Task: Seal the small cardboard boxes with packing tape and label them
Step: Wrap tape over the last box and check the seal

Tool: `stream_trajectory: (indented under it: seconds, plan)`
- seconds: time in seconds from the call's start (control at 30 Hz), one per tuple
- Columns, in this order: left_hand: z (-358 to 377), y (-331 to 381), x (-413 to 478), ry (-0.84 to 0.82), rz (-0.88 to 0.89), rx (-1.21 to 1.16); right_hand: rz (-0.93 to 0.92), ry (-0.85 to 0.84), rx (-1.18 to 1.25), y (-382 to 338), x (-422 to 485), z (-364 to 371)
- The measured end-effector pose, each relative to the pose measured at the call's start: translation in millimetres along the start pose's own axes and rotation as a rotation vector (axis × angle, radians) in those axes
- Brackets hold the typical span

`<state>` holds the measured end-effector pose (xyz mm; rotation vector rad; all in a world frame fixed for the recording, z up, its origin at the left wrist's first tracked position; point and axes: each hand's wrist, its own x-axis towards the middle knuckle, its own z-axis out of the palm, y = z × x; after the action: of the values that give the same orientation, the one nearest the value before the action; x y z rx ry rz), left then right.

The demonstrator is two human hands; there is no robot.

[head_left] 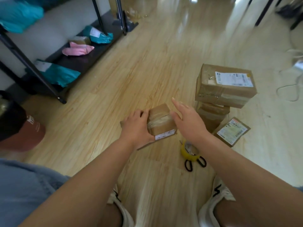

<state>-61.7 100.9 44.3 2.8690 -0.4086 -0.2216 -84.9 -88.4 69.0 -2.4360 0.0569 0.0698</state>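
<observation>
Bent knees, left hand gripping small taped box, right hand beside it, fingers straight, holding nothing

Bright, even daylight; strong glare streaks the floor at the top. Soft overall, edges blurred and bowed by the wide lens.

Glossy wood floor, black shelving rack
</observation>
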Motion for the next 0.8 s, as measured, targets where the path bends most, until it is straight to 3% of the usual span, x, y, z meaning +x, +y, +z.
stream_trajectory:
  seconds: [0.07, 0.2, 0.37, 0.5, 0.57, 0.7, 0.8]
  plan:
    - [-15, 7, -2, 0.064, 0.002, -0.057, -0.017, 0.001, -0.008, -12, -4, -9]
    - [-30, 19, -5, 0.145, -0.001, -0.181, 0.070, 0.025, 0.204, -18, -9, -26]
    - [-47, 29, -6, 0.236, -0.011, -0.218, 0.113, 0.186, 0.406, -24, -8, -45]
    - [-62, 28, -2, 0.156, -0.040, -0.288, 0.124, 0.167, 0.414, -33, -7, -61]
    - [-72, 26, -4, 0.067, -0.106, -0.484, 0.129, 0.101, 0.415, -37, -4, -73]
    - [-80, 11, -1, -0.047, -0.237, -1.134, 0.212, 0.108, 0.553, -28, 1, -89]
    - [-78, 8, 1, -0.037, -0.322, -1.305, 0.229, 0.072, 0.529, -14, -2, -85]
